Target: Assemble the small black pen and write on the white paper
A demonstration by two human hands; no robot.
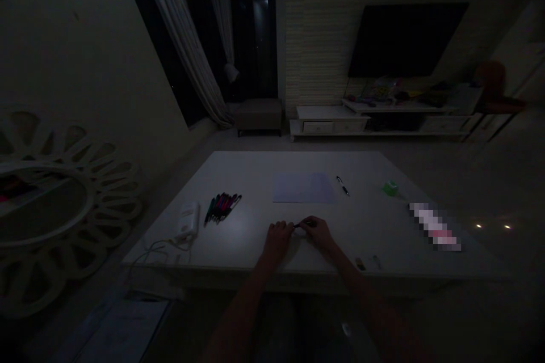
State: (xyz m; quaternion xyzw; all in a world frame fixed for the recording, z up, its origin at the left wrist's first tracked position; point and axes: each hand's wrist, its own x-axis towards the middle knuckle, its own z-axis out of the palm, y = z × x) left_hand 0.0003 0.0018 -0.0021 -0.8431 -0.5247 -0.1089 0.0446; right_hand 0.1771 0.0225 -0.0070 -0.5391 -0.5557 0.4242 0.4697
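Observation:
Near the front middle of the white table [255, 167], my left hand [277, 236] and my right hand [318, 231] meet around a slim dark pen [300, 224]. My right fingers pinch it, and my left thumb and fingertips close on its left end. Most of the pen is hidden by my fingers, and dim light blurs its details. Beyond my hands lies a sheet of white paper [304, 188]. A black and white pen [342, 185] rests to the right of the paper. To my left is a pile of several coloured pens [221, 207].
A white box-shaped device [187, 220] with cables stands on the table's left side. At the right are a small green object [390, 188] and a pixelated flat item [434, 227]. Two small items, one a dark piece [360, 264], lie near the front edge.

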